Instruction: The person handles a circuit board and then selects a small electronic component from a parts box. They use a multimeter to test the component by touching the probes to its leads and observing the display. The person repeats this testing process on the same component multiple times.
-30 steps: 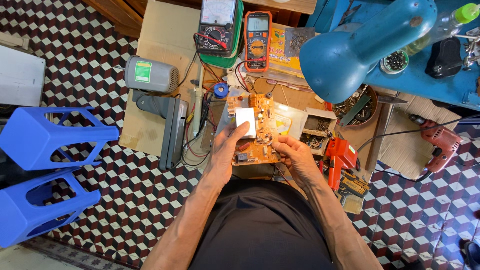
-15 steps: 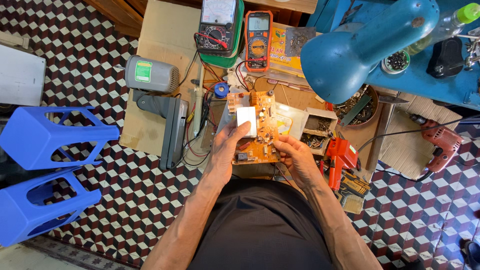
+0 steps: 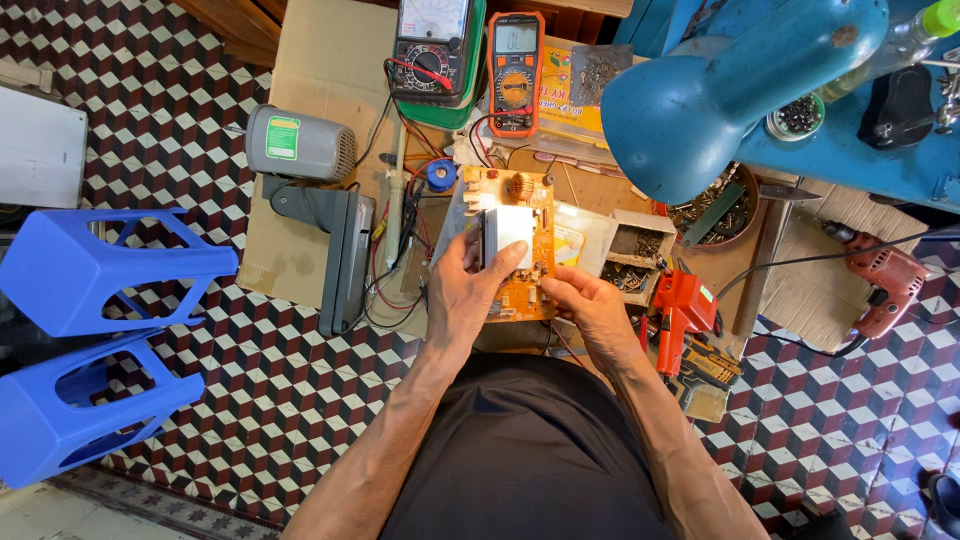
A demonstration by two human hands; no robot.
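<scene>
We grip the orange circuit board (image 3: 515, 250) with left hand (image 3: 465, 290) and right hand (image 3: 590, 310); blue lamp (image 3: 720, 85) overhangs, multimeters (image 3: 515, 70) beyond.

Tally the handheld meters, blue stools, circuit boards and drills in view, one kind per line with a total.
Meters: 2, black and orange
Blue stools: 2
Circuit boards: 1, held in both hands
Drills: 1
Total: 6
</scene>
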